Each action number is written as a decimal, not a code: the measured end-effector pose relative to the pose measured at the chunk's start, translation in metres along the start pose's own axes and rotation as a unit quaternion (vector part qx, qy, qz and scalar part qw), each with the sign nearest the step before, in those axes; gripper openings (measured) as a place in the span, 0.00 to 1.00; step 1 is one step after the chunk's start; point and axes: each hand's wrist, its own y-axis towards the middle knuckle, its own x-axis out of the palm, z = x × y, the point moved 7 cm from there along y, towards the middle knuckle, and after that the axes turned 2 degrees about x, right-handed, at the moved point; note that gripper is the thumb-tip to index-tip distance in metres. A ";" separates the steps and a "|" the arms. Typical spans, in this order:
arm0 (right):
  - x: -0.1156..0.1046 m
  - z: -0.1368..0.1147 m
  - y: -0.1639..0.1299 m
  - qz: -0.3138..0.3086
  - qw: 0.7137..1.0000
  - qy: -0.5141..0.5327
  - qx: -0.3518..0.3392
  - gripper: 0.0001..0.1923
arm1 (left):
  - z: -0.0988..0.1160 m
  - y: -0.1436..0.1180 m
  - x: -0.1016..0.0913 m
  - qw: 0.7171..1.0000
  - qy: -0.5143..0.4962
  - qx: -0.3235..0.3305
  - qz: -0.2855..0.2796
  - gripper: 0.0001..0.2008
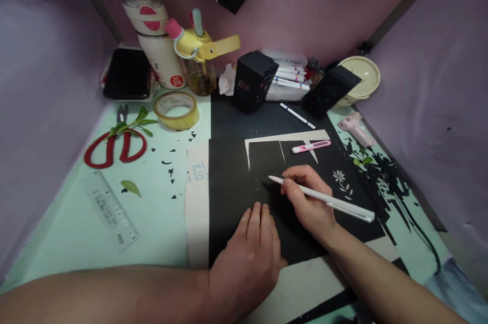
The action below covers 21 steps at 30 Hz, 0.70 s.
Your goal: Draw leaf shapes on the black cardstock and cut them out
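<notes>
Marks: faint | black paper: partly under left hand | pen: right hand

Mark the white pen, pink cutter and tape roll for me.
White pen (324,197): head view, on its barrel.
Pink cutter (311,147): head view, middle of its body.
Tape roll (181,121): head view, on its outer side.

- Left: open lane of tabletop between ruler and torn white sheet, its near end crossed by the left forearm.
- Center: right hand and white pen obstruct the black sheet.
- Rear: white bottle and black box, tall barriers.
- Right: glue gun, black scraps.
</notes>
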 end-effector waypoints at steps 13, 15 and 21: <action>-0.023 0.002 0.006 0.062 0.996 0.048 0.038 0.06 | -0.001 0.001 0.001 1.000 -0.005 0.001 -0.004 0.30; -0.027 -0.004 0.005 0.041 0.997 0.030 0.052 0.07 | -0.001 0.001 0.002 1.000 -0.010 -0.006 -0.008 0.30; -0.025 -0.025 -0.002 -0.017 0.993 0.021 0.118 0.03 | -0.004 0.003 0.003 0.999 -0.023 -0.019 -0.018 0.28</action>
